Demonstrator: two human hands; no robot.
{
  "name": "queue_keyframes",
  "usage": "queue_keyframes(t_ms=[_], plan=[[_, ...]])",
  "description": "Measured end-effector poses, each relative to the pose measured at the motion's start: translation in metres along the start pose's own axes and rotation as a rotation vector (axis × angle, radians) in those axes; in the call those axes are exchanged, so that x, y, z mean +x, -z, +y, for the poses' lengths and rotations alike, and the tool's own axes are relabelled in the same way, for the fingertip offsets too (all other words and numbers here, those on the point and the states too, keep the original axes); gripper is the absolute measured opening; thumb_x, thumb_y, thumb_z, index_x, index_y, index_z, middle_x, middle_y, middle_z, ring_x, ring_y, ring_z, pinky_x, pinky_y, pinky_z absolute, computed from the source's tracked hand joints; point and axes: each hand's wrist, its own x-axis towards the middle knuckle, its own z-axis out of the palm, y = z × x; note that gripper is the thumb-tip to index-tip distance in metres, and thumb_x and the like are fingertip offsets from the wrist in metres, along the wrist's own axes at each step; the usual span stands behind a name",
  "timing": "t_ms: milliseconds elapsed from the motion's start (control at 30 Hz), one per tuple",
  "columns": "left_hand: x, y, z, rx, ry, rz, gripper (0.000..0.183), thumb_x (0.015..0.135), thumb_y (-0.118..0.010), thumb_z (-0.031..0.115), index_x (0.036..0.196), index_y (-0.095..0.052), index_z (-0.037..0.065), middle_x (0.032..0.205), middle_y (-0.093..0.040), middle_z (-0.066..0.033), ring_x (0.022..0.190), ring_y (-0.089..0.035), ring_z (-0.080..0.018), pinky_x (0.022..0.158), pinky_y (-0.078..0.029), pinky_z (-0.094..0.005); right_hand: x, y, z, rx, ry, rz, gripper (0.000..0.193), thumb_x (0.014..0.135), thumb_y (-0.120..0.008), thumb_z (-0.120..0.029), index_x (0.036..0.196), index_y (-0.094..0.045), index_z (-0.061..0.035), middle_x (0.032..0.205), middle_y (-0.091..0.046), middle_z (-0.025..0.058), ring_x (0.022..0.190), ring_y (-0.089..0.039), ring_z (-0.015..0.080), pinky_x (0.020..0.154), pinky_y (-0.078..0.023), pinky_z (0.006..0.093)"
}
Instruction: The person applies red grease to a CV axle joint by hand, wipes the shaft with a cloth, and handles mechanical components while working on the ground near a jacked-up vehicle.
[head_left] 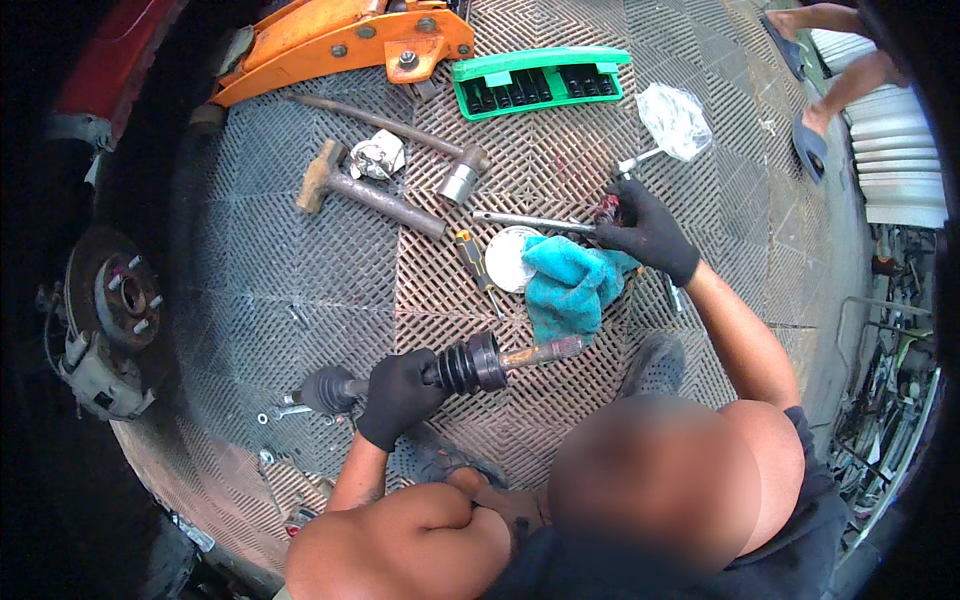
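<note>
My left hand (pixel 405 395), in a black glove, is closed around a car drive shaft (pixel 545 352). The shaft lies roughly level, its black ribbed rubber boot (pixel 470 366) and rusty splined end pointing right. My right hand (pixel 652 236), also gloved, is over the mat with its fingers curled around a small dark-red, greasy-looking thing (pixel 607 209), too hidden to name. Beside those fingers is the end of a metal bar (pixel 530 220). Below lies a teal cloth (pixel 572 290), partly over a white round lid (pixel 507 258). A yellow-and-black screwdriver (pixel 472 262) rests left of the lid.
A hammer (pixel 375 197), a long-handled tool with a socket (pixel 459 182), a green socket case (pixel 541 85) and a plastic bag (pixel 675 120) lie farther off. An orange jack (pixel 350 40) stands behind, a brake disc (pixel 118 290) left. Another person's sandalled foot (pixel 810 145) is at right.
</note>
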Motion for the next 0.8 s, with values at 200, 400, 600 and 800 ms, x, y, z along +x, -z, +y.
queue_keyframes(t_ms=[200, 400, 600, 800], plan=[[-0.004, -0.007, -0.002, 0.015, -0.006, -0.040, 0.023, 0.069, -0.081, 0.028, 0.081, -0.071, 0.010, 0.071, -0.068, -0.0153, 0.068, -0.069, -0.0383, 0.066, -0.055, -0.0468, 0.017, -0.038, 0.022, -0.333, 0.166, 0.198, 0.083, 0.073, -0.089, -0.031, 0.139, -0.051, 0.0032, 0.118, -0.067, 0.0231, 0.111, -0.065, 0.0377, 0.098, -0.052, 0.0459], [-0.004, -0.012, -0.002, 0.075, 0.009, -0.142, 0.027, 0.071, -0.082, 0.033, 0.085, -0.073, 0.012, 0.073, -0.069, -0.0147, 0.072, -0.070, -0.0369, 0.068, -0.055, -0.0480, 0.015, -0.022, 0.035, -0.212, 0.173, 0.149, 0.093, 0.074, -0.089, -0.033, 0.148, -0.045, 0.0021, 0.141, -0.055, 0.0258, 0.133, -0.053, 0.0406, 0.113, -0.043, 0.0469], [-0.002, -0.021, -0.010, 0.053, -0.026, -0.206, 0.031, 0.075, -0.081, 0.035, 0.092, -0.073, 0.011, 0.079, -0.071, -0.0150, 0.076, -0.071, -0.0358, 0.071, -0.055, -0.0475, -0.007, 0.015, -0.003, 0.121, -0.075, -0.034, 0.079, 0.081, -0.086, -0.034, 0.144, -0.053, -0.0013, 0.138, -0.059, 0.0230, 0.131, -0.056, 0.0384, 0.109, -0.046, 0.0474], [-0.010, -0.046, -0.028, 0.046, -0.072, -0.317, 0.037, 0.081, -0.078, 0.038, 0.101, -0.070, 0.008, 0.092, -0.071, -0.0175, 0.085, -0.069, -0.0372, 0.077, -0.053, -0.0484, -0.040, -0.002, -0.048, -0.343, 0.539, -0.239, 0.051, 0.086, -0.078, -0.023, 0.132, -0.063, -0.0063, 0.134, -0.064, 0.0173, 0.117, -0.064, 0.0378, 0.100, -0.052, 0.0466]])
